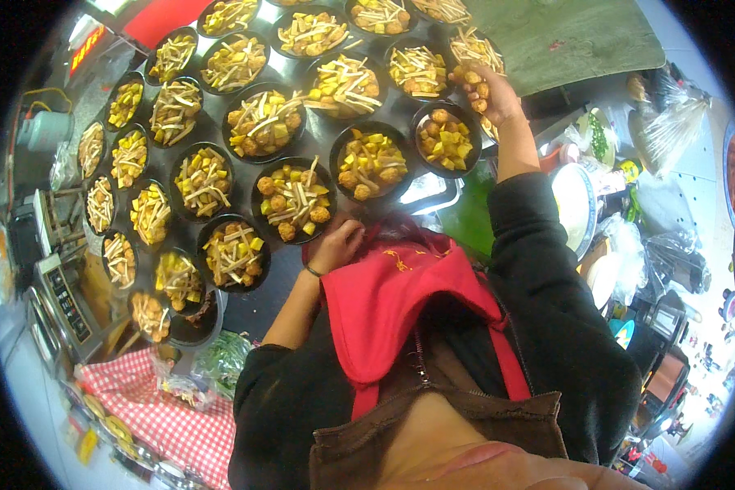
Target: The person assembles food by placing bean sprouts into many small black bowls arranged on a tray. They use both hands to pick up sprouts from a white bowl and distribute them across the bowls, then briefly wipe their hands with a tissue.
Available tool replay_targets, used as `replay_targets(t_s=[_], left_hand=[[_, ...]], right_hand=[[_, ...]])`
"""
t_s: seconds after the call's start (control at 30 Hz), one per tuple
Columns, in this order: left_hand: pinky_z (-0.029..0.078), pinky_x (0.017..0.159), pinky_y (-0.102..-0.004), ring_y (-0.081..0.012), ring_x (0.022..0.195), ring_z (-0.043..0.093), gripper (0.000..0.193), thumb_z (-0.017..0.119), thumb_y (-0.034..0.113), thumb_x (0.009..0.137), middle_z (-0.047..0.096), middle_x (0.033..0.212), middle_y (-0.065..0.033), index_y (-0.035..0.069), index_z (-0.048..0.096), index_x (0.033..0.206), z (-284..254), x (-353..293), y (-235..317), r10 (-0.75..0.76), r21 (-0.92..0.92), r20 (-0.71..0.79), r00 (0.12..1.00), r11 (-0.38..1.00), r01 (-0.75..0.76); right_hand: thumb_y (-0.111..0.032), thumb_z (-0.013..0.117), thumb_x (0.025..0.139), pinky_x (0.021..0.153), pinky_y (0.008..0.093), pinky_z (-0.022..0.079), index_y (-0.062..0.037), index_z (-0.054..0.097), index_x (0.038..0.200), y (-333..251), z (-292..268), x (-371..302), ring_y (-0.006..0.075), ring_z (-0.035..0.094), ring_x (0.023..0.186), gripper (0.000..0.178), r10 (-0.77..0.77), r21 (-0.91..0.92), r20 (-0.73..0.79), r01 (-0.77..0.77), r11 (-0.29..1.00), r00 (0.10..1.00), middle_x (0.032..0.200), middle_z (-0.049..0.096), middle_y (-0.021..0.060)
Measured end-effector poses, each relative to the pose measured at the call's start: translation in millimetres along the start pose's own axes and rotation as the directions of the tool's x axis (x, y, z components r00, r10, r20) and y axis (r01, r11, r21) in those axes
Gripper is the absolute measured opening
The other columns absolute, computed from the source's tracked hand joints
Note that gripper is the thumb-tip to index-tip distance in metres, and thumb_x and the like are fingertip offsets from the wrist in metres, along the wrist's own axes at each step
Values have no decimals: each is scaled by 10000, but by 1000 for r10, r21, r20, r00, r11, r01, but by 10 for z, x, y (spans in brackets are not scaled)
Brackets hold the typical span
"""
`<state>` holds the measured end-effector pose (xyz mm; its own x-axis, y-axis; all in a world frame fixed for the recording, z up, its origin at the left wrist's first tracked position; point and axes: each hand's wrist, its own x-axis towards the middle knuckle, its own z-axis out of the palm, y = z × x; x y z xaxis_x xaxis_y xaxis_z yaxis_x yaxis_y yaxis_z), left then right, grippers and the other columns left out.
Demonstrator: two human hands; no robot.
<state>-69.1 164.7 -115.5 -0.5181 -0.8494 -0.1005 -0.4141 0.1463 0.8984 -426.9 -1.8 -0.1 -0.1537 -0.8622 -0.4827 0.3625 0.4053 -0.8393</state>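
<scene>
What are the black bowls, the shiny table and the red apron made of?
Black bowls: probably smooth plastic, since they look dark and glossy at the rims, though glazed ceramic is possible.
Shiny table: likely polished metal, because its grey top reflects light.
Red apron: looks like soft, matte cloth; it folds and drapes.

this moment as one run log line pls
right hand: holding browned balls by black bowls | left hand: beside red apron, grip unclear | bowls: pale sticks, yellow cubes, browned balls
</scene>
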Motion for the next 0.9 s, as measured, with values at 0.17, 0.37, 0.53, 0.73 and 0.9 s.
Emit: replay_targets(t_s=[0.17, 0.37, 0.53, 0.73, 0.9], left_hand=[[495, 687, -337, -288, 815, 608, 162, 624, 69, 777, 608, 909, -106, 62, 608, 937, -224, -92, 286, 160, -10, -14, 987, 987, -160], [495, 644, -292, -225, 749, 614, 173, 608, 28, 781, 627, 875, -91, 77, 636, 944, -592, 148, 845, 259, -48, -174, 950, 961, -271], [490, 659, -335, -268, 772, 591, 161, 602, 65, 771, 604, 857, -92, 73, 619, 930, -677, 1347, 1106, 559, 273, -201, 804, 820, -502], [432, 892, -356, -268, 1019, 541, 284, 540, 149, 804, 564, 1102, -109, 40, 571, 1064, -272, 2981, 1200, 637, 542, 27, 770, 638, -547], [435, 848, -386, -247, 971, 557, 299, 487, 258, 841, 573, 1022, -98, 91, 598, 1061, -34, 3413, 1099, 365, 721, 209, 907, 569, -395]], right_hand=[[-238, 518, 875, 426, 166, 383, -29, 482, 1112, 75, -66, 39, 90, 472, 597, 318, -35, 130, 18, 32, 991, 999, 949, 614, 157], [-189, 464, 902, 467, 156, 424, 5, 353, 1224, 134, -208, 6, 114, 474, 641, 392, -76, 515, 104, 12, 857, 992, 1146, 485, 280], [-196, 442, 910, 455, 147, 412, 11, 303, 1266, 91, -272, 11, 105, 476, 643, 435, -40, 474, 128, -26, 880, 991, 1135, 498, 269], [-203, 489, 873, 437, 159, 405, -14, 462, 1111, -35, -274, 74, 97, 485, 588, 305, -2, 306, 50, -13, 952, 999, 955, 616, 206], [-216, 491, 883, 437, 149, 393, -23, 466, 1127, -108, -264, 142, 87, 479, 591, 313, -31, 166, 32, 25, 986, 999, 970, 616, 173]])
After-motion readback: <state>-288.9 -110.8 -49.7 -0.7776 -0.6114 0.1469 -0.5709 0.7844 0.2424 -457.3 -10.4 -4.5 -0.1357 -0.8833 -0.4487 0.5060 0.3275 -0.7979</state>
